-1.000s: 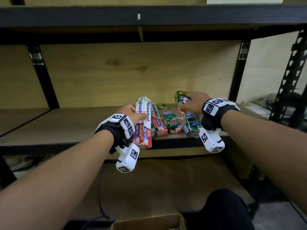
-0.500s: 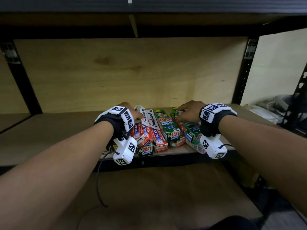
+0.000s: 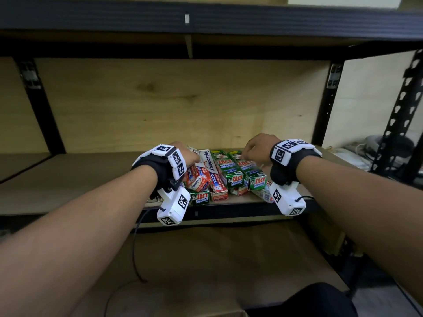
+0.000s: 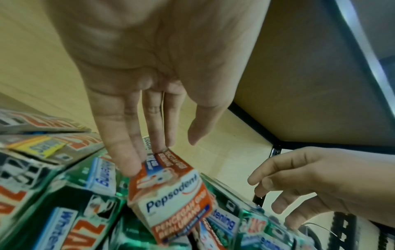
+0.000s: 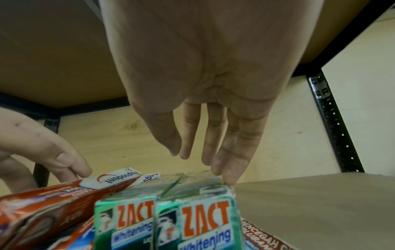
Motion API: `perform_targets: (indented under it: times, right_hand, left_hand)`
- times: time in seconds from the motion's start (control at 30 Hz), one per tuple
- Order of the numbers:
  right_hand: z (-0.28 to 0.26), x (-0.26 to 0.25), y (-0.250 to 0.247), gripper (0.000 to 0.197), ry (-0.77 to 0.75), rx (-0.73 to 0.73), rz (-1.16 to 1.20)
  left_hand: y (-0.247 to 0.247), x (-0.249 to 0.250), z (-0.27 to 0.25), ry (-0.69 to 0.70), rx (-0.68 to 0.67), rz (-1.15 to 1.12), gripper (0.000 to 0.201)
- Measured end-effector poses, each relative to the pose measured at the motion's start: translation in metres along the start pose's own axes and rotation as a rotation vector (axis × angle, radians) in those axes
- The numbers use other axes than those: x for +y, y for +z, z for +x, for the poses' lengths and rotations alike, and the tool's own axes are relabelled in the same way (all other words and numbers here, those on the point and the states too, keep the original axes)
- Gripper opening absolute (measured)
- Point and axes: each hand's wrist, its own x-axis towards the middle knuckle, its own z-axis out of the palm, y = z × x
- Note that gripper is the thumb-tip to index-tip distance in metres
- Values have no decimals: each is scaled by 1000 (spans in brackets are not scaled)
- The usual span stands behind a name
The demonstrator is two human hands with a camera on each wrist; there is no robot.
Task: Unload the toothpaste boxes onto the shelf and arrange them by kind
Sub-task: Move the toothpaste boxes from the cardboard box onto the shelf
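A pile of toothpaste boxes lies on the wooden shelf [image 3: 68,177] near its front edge. Red-and-white Pepsodent boxes [image 3: 207,165] are on the left and green Zact boxes [image 3: 231,170] on the right, with more boxes underneath. My left hand [image 3: 186,154] hovers over the left side, its straight fingers [image 4: 128,152] touching the top of a red Pepsodent box [image 4: 171,194]. Over the right side, the right hand [image 3: 255,148] reaches down with straight fingers [image 5: 230,152]. Their tips touch the far end of a Zact box [image 5: 198,219]. Neither hand grips anything.
The shelf's plywood back wall [image 3: 183,106] stands close behind the pile. Black uprights [image 3: 325,106] frame the bay, and an upper shelf [image 3: 206,17] runs overhead. A black cable [image 3: 135,248] hangs below the front edge. Bare shelf board stretches left of the pile.
The Pepsodent box in my left hand and the green boxes in my right hand have been laid flat on the pile and let go. Both hands now only touch the box tops.
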Motion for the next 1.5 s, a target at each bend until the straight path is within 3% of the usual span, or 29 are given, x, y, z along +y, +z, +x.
perform_targets:
  times: [0.07, 0.17, 0.27, 0.4, 0.53, 0.73, 1.23, 1.5]
  right_hand:
    - [-15, -4, -3, 35, -1, 7, -2]
    - [-36, -6, -4, 33, 1, 2, 37]
    - [-60, -5, 4, 22, 0, -39, 138]
    - [-98, -10, 25, 15, -18, -150, 144]
    - [-128, -12, 64, 21, 2, -256, 190]
    - [-160, -6, 129, 29, 15, -411, 255]
    - [-152, 24, 288, 31, 111, -652, 285]
    - [-145, 31, 368, 24, 170, -774, 222]
  left_hand:
    - [-2, 4, -25, 24, -23, -32, 37]
    - [0, 6, -57, 57, -42, -55, 21]
    - [11, -2, -82, 115, -16, 22, 29]
    - [26, -24, -114, 85, -61, 28, 20]
    - [43, -54, -145, 39, -156, 62, 36]
    - [78, -109, -173, -73, -184, -1, 28]
    - [170, -228, -145, -347, -328, -30, 27]
    - [230, -296, -126, -383, -470, 178, 39]
